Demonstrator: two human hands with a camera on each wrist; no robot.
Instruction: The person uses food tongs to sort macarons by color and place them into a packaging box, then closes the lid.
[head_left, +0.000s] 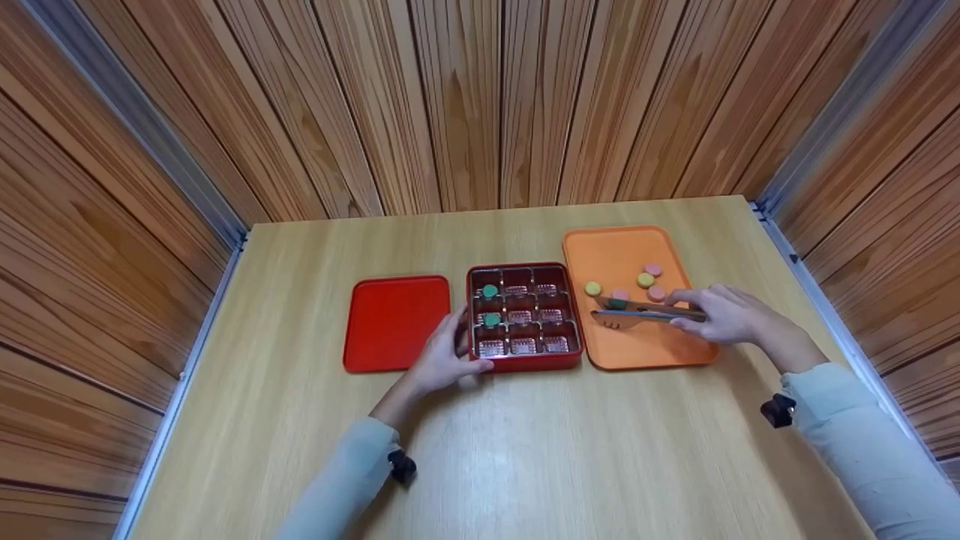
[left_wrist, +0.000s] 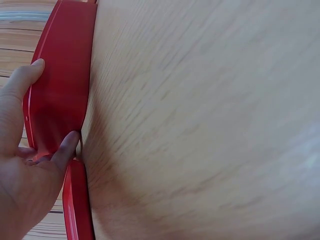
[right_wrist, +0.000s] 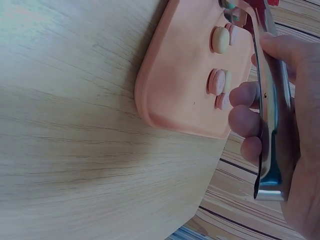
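Left hand (head_left: 441, 361) grips red box (head_left: 536, 364); right hand (head_left: 724, 315) holds tongs (right_wrist: 271, 112) over orange tray (head_left: 615, 251).

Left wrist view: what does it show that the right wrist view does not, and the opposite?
Only the left wrist: left hand touching the red box, and the red tray. Only the right wrist: right hand holding tongs, the orange tray and macarons. Both: wooden table and wood panelling; a red sliver at the right view's top may be the box.
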